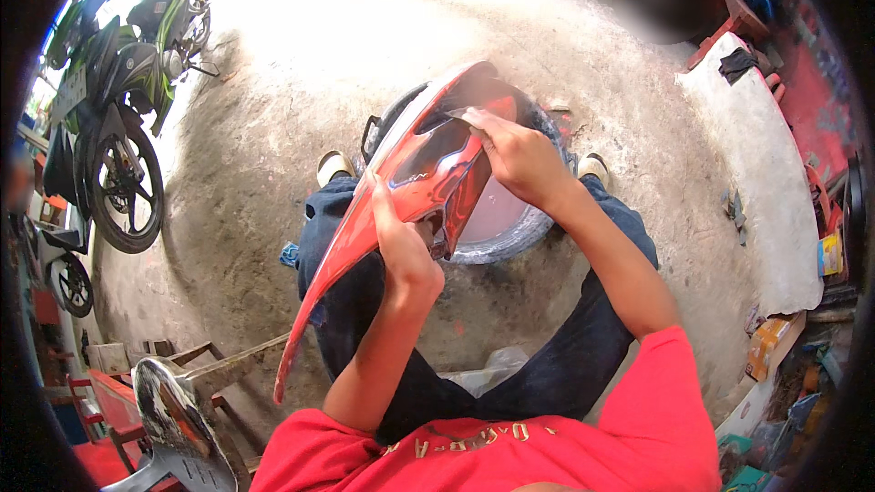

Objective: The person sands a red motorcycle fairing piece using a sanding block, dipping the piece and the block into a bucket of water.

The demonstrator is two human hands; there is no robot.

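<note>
A long red motorcycle fairing panel (344,255), with dark and silver graphics, lies tilted across a round tub (510,248) of cloudy, pale liquid. Its narrow tail points down to the lower left, past my left thigh. My left hand (401,241) is closed round the panel's near side, thumb lying along its top face. Farther up, my right hand (515,148) is closed with its fingertips pressed on the dark part of the panel. Pinched in them is a small thin grey piece (458,115), seemingly sandpaper. The panel hides much of the tub.
Motorcycles (123,137) stand at the left on the concrete floor (264,109). A chair with a paint-spattered back (182,419) is at the lower left. Along the right runs a pale slab (756,182), with a dark cloth (736,64) on it and clutter beyond.
</note>
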